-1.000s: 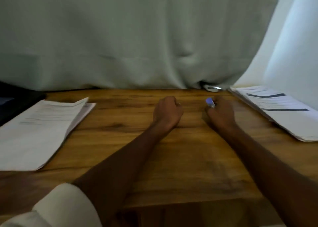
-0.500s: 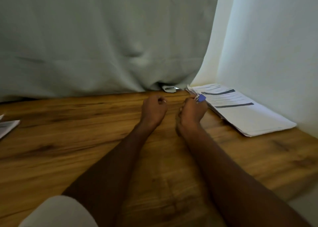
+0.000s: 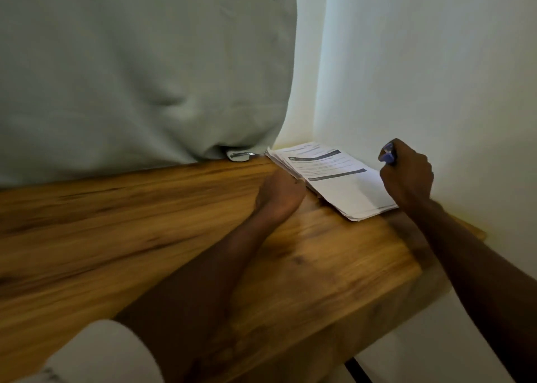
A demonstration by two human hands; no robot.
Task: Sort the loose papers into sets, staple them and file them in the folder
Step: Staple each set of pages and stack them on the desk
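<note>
While right hand [image 3: 406, 173] grips purple stapler [image 3: 388, 153] — left hand [image 3: 279, 192] clenched beside white printed paper stack [image 3: 334, 179].

Paper stack [image 3: 334, 179] lies on the table [image 3: 145, 223] at its far right corner, against the wall. Left hand [image 3: 279, 192] rests on the table, fingers touching the stack's left edge. Right hand [image 3: 406, 173] sits over the stack's right side, small stapler [image 3: 388, 153] gripped above its fingers. Metal object [image 3: 239, 155] lies left of the stack, beyond the left fingers, partly under the curtain [image 3: 130, 77].

Both forearms reach forward; the left hand [image 3: 280, 192] is a loose fist, the right hand [image 3: 406, 175] curls, raised
</note>
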